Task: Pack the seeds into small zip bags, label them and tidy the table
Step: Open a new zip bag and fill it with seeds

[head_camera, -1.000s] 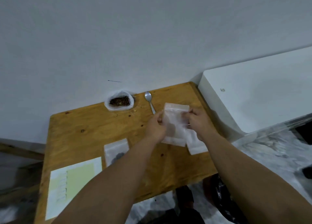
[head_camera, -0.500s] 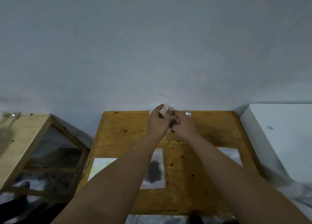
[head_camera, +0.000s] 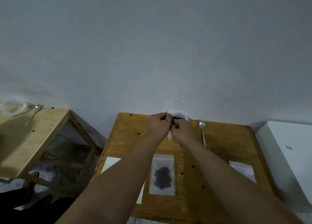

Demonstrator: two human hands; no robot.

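Side table left bearing glass dish and spoon, white cabinet right

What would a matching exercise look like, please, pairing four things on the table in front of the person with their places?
Things:
1. spoon
2. seed-filled zip bag
3. empty-looking zip bag
4. label sheet

Places on the table:
A. near the left edge
B. near half, centre
C. far half, towards the wall
D. near the right edge

Pairs: 1-C, 2-B, 3-D, 4-A.
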